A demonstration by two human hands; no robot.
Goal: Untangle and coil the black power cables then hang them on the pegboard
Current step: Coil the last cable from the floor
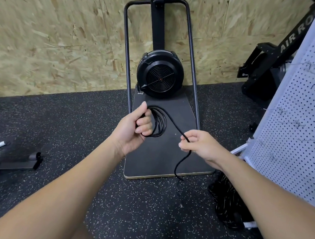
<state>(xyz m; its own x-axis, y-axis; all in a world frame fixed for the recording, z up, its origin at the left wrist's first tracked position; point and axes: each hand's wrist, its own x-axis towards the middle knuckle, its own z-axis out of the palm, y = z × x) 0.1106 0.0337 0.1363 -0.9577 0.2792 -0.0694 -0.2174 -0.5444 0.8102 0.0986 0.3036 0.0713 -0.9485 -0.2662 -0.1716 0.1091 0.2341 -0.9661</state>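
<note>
Writing: "AIR RO…" on black machine [291, 41], far right | Left hand [133, 128]: fingers curled round coil [159, 123] | Right hand [198, 143]: pinches loose cable [173, 120]; tail hangs to speckled rubber floor [68, 112] | Room: OSB wall [55, 36]; fan unit [160, 76]; white pegboard [293, 130], right.

A person's left hand [133, 127] grips a small coil of black cable [158, 123] at the centre of the frame, while the right hand [200, 144], toward four o'clock, pinches the loose strand running from the coil. The tail of the cable drops to the speckled rubber floor [67, 131] at five o'clock. At twelve o'clock a black fan-wheel exercise machine [160, 74] stands on its board against a chipboard wall [55, 36]. A white pegboard [300, 111] leans at three o'clock, a bundle of thick rope [225, 200] at its foot.
</note>
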